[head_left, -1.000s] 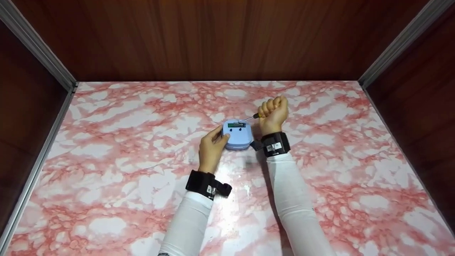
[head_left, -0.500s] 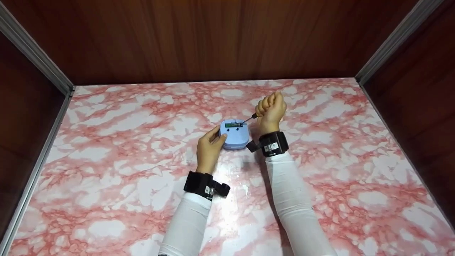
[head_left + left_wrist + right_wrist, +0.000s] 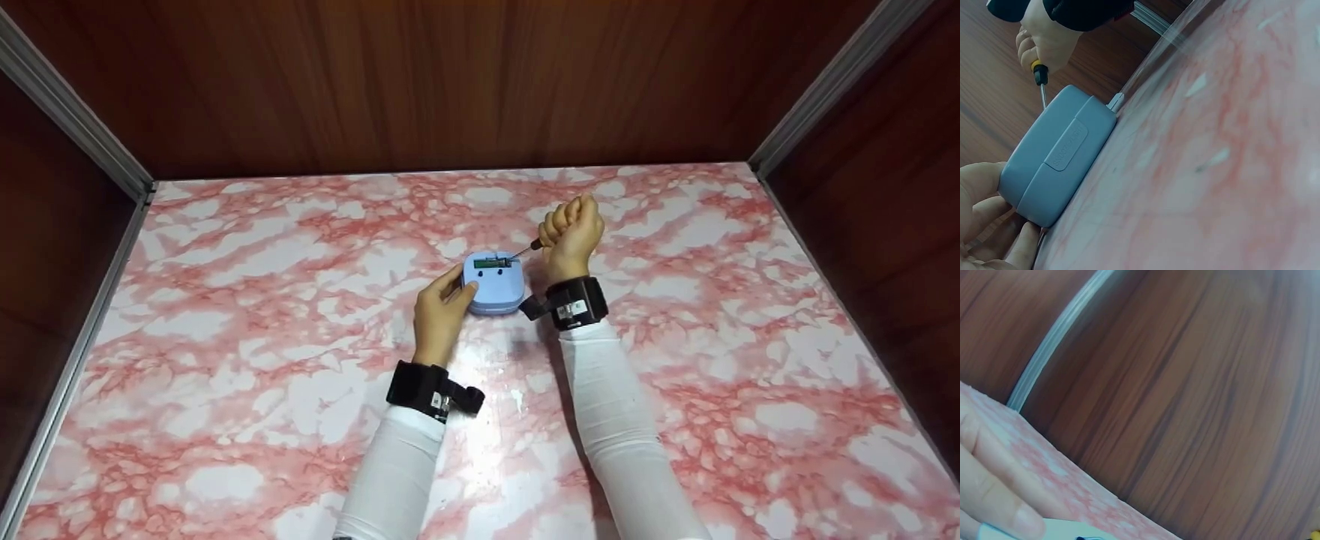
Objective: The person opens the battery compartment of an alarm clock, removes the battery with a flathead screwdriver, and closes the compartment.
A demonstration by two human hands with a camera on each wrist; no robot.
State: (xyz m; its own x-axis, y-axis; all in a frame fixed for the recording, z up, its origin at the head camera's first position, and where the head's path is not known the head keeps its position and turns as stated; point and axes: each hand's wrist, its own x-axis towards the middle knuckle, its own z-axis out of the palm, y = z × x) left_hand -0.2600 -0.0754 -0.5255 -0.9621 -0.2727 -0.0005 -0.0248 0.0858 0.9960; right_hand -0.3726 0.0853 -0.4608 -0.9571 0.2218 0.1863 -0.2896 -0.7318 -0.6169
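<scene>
A rounded light-blue plastic box (image 3: 496, 294) sits on the table, with two dark dots on its top. In the slot near its far edge lies a green and black cylinder that looks like a battery (image 3: 489, 263). My left hand (image 3: 441, 313) holds the box by its left side, thumb over the top edge. My right hand (image 3: 573, 234) is fisted round the handle of a screwdriver (image 3: 535, 244), whose thin shaft slants down to the slot's right end. The left wrist view shows the black and yellow screwdriver handle (image 3: 1040, 73) and the box's side (image 3: 1067, 149) with a raised panel.
A red and white marbled tabletop (image 3: 300, 330) spreads around the hands. Dark wood-grain panels (image 3: 450, 82) wall it at the back and both sides, with metal strips (image 3: 832, 86) at the corners. A small pale tab (image 3: 1116, 102) shows by the box's far end.
The screwdriver tip has shifted rightward along the slot, from its upper edge to its right end. The left hand keeps its hold on the box. The head view has shifted slightly.
</scene>
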